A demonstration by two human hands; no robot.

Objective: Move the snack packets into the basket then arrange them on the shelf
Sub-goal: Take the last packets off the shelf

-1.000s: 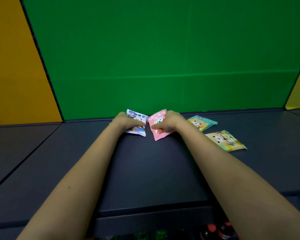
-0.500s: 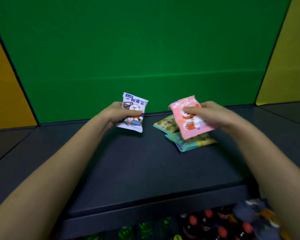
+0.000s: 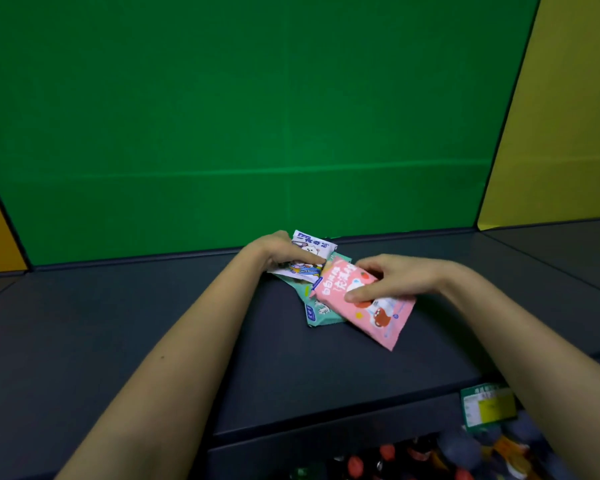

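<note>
Green back wall (image 3: 291, 116) behind; dark shelf (image 3: 153, 323) carries packets. Basket not in view.
Left hand (image 3: 278, 252) grips white packet (image 3: 312, 247), thumb across face. Right hand (image 3: 395, 277) pinches pink packet (image 3: 371, 317), fingers curled on top.
Both overlap teal packet (image 3: 317, 306), flat on shelf.
Judgement: lay each flat, edges side by side, no stacking; release one at a time.
Versus half second ago: packets were raised, apart; now low, bunched over teal packet.

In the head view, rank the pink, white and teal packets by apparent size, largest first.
1. pink packet: largest, also nearest.
2. white packet and teal packet: unranked, both partly covered.
</note>
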